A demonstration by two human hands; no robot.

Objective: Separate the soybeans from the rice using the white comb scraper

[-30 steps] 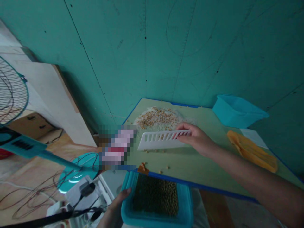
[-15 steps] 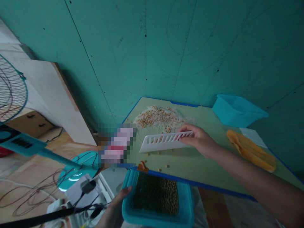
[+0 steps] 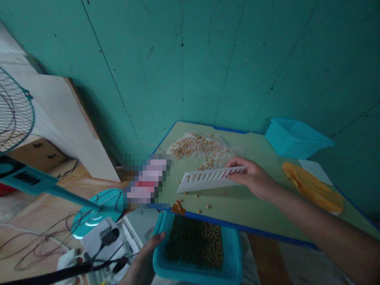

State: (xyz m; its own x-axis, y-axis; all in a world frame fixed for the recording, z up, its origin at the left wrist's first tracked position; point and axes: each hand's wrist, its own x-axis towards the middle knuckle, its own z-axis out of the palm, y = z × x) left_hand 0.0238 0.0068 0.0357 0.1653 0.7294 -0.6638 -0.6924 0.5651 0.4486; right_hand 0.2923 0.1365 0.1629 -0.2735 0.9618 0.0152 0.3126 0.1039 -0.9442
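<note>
My right hand (image 3: 251,178) grips one end of a white slotted plastic scraper (image 3: 208,179), held on edge on the pale green table (image 3: 237,206). Just behind the scraper lies a pile of tan beans mixed with white grains (image 3: 198,147). A few loose beans (image 3: 208,206) lie in front of it. My left hand (image 3: 145,257) holds the left rim of a teal tub (image 3: 196,273) filled with dark green beans, held just below the table's near edge.
An empty teal tub (image 3: 293,138) lies tipped at the table's back right, with an orange cloth (image 3: 314,192) beside it. A standing fan (image 3: 18,118), its base (image 3: 95,213) and cables (image 3: 44,241) fill the floor at left. A teal wall backs the table.
The scraper has tilted and shifted slightly right and toward me with my right hand. A few beans were left behind in front of it. The tub and my left hand have barely moved.
</note>
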